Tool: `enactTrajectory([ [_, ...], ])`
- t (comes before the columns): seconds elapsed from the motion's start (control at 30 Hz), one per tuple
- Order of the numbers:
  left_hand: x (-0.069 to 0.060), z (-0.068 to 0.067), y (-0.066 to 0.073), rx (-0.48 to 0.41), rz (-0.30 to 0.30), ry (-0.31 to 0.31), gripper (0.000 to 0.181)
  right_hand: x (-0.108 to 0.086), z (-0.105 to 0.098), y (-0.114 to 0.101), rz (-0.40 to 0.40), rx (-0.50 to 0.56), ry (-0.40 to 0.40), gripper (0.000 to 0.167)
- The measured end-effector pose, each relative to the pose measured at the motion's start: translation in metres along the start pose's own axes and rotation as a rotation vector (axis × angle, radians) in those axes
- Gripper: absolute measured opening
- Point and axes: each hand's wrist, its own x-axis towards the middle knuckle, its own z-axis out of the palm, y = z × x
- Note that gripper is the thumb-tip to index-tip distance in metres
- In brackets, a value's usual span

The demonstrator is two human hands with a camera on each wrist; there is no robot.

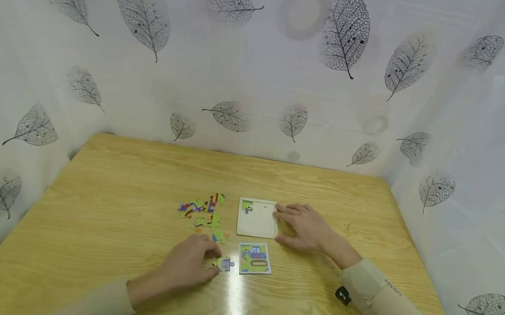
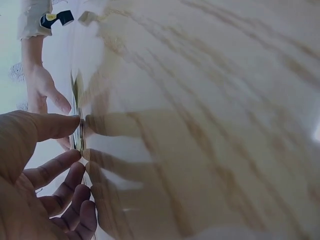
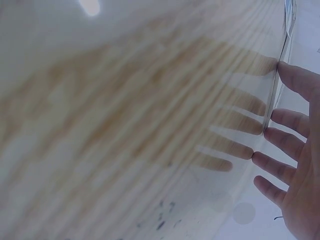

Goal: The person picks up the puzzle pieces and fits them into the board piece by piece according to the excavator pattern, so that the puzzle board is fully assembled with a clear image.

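In the head view, my left hand [image 1: 188, 262] has thumb and fingers around a green and blue puzzle piece [image 1: 225, 264] on the table, left of the picture card [image 1: 255, 258]. The left wrist view shows the thumb and fingertips of the left hand [image 2: 50, 175] at a thin edge low on the table. My right hand [image 1: 307, 228] touches the right edge of a white puzzle tray [image 1: 256, 229], its fingers spread. One green piece [image 1: 246, 206] lies in the tray's upper left corner. In the right wrist view, the right hand [image 3: 297, 150] rests extended fingertips along the tray's edge.
Loose colourful puzzle pieces [image 1: 210, 219] lie in a cluster left of the tray. The wooden table [image 1: 140, 182] reaches back to a white curtain [image 1: 260, 77] with leaf prints. A small black object [image 1: 342, 295] shows beside the right sleeve.
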Motion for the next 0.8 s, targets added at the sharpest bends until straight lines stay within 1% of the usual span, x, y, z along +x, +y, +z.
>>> enactTrajectory([
  [0.27, 0.0006, 0.0014, -0.0008, -0.004, 0.003, -0.006, 0.023, 0.0001, -0.0020, -0.0013, 0.005, 0.009, -0.007, 0.068],
  [0.4, 0.0014, 0.0018, -0.0004, -0.025, -0.013, -0.016, 0.023, 0.0002, -0.0015, -0.0012, 0.004, 0.008, -0.006, 0.067],
  [0.6, 0.0028, 0.0016, -0.0010, -0.084, -0.036, -0.017, 0.023, 0.0002, -0.0022, -0.0021, 0.003, 0.016, -0.002, 0.067],
  [0.8, 0.0064, 0.0027, -0.0039, -0.187, -0.049, -0.026, 0.020, -0.0004, -0.0033, -0.0027, 0.013, 0.026, -0.009, 0.068],
])
